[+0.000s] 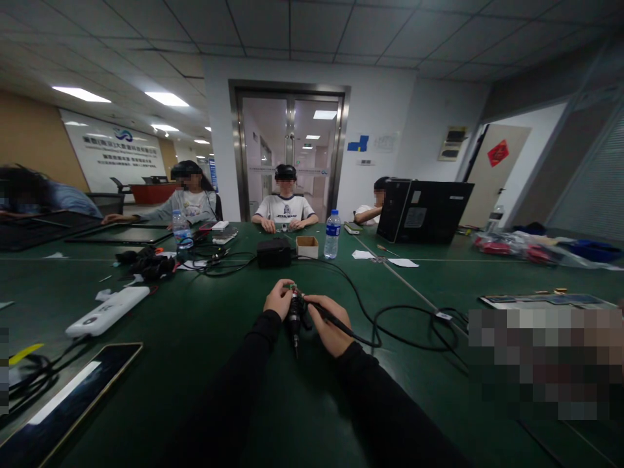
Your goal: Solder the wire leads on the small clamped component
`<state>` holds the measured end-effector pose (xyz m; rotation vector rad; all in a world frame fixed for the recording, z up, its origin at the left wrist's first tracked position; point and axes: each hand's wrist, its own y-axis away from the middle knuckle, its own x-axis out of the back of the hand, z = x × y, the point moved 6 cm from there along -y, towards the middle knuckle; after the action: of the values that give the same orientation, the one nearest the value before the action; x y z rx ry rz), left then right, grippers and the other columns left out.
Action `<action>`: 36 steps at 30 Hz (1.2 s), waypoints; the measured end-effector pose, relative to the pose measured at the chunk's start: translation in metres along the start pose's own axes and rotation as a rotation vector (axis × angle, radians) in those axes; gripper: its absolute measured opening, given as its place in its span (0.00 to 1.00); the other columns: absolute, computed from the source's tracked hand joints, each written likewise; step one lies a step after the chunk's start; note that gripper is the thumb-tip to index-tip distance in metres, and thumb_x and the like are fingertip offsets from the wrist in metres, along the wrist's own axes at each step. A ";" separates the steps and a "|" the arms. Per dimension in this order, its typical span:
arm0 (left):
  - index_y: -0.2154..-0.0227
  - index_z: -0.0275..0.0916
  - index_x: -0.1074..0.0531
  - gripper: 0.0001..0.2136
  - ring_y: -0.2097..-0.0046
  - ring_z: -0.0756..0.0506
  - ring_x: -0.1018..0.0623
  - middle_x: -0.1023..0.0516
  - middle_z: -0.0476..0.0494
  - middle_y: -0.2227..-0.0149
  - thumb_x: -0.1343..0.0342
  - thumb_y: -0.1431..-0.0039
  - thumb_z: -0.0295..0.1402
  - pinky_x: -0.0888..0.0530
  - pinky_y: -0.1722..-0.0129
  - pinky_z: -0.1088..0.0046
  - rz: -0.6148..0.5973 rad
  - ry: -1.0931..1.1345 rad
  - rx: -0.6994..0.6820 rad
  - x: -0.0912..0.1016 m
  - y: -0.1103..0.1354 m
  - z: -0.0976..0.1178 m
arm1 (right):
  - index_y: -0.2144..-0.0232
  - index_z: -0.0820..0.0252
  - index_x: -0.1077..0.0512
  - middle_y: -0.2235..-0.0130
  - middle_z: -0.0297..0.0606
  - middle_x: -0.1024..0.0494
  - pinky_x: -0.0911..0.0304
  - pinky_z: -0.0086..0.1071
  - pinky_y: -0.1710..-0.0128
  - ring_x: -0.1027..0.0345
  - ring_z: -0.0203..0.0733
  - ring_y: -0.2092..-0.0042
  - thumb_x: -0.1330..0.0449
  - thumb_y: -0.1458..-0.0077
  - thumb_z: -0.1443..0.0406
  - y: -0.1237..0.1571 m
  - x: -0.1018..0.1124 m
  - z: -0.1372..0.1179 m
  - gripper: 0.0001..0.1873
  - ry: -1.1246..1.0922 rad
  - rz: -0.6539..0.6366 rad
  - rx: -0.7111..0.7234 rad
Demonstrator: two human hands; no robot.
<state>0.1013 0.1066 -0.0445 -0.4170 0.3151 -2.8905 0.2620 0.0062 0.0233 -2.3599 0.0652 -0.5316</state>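
Note:
My left hand [279, 299] is closed, thumb and fingers pinched at a small green and red part [293, 286]; its kind is too small to tell. My right hand [334, 324] grips a black pen-shaped tool [325, 313] with a cord, its front end meeting the small part near my left fingertips. Between the two hands lies a dark cylindrical tool [295, 315] with a thin pointed metal tip toward me. Its upper end touches or nearly touches my left fingers; I cannot tell which.
A black cable [390, 312] loops to the right. Ahead stand a black power adapter [273, 252], a small cardboard box [307, 247] and a water bottle [332, 235]. A white power strip [108, 312] and a large phone or tablet [73, 403] lie left. Several people sit around the green table.

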 end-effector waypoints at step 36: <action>0.60 0.44 0.30 0.10 0.60 0.48 0.21 0.19 0.49 0.63 0.50 0.44 0.30 0.29 0.55 0.71 -0.070 -0.048 -0.037 0.001 0.001 0.002 | 0.62 0.54 0.24 0.60 0.36 0.20 0.33 0.36 0.54 0.27 0.42 0.57 0.45 0.45 0.65 0.000 0.003 0.002 0.11 0.023 0.039 0.000</action>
<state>0.1009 0.1048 -0.0421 -0.5132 0.3538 -2.9407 0.2653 0.0065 0.0232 -2.3483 0.1211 -0.5395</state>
